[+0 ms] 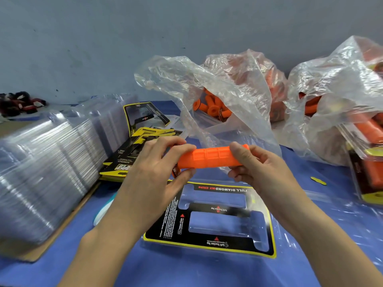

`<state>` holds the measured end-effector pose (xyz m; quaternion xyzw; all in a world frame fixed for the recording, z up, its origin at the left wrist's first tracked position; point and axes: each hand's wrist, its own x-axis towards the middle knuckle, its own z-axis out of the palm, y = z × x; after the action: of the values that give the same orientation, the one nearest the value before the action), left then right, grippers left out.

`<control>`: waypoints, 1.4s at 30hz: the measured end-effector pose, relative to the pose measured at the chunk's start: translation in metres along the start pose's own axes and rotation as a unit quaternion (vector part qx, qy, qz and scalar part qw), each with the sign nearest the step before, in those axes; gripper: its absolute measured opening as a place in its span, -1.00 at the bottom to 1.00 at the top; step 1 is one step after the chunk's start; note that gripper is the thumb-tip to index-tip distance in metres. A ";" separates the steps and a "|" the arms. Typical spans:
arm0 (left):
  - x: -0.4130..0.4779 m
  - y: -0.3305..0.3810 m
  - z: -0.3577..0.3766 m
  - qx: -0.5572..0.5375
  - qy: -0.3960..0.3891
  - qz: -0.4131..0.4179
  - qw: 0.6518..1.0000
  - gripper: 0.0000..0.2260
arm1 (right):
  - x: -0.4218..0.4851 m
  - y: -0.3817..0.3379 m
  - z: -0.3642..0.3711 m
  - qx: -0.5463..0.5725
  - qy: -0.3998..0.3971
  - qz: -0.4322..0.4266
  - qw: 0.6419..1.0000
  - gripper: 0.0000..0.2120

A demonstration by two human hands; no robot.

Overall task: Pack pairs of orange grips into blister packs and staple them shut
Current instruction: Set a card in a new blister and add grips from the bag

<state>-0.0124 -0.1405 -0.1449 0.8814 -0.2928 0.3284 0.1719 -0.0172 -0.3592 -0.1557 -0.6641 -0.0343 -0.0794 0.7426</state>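
At the far left a tall stack of clear shells [47, 168] lies tilted on a sheet of cardboard. Just beside it, a heap of yellow-and-black printed cards [132, 150] lies on the blue worktop [186, 272].

The left hand [157, 168] has its grip pinching the left end of an orange sleeve [209, 158], thumb below and fingers above. The sleeve is held in the air, nearly level, over an open blister pack [207, 245] that lies flat on the worktop with its card showing through.

The right hand [257, 164] has its grip curled round the sleeve's right end, thumb on top.

Behind the hands a clear plastic bag [207, 90] gapes open with more orange pieces inside. Two further bags [342, 90] stand to the right. At the far right edge are filled packs [371, 175], blurred.
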 end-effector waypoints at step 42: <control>-0.019 -0.006 0.041 -0.026 -0.243 -0.063 0.968 -0.68 | 0.007 0.035 -0.050 -0.594 -0.071 -0.017 0.801 -0.81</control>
<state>-0.0006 -0.1485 -0.1883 0.9467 -0.2782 0.0852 0.1384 -0.0077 -0.4058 -0.1950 -0.9782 -0.0445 -0.0490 0.1970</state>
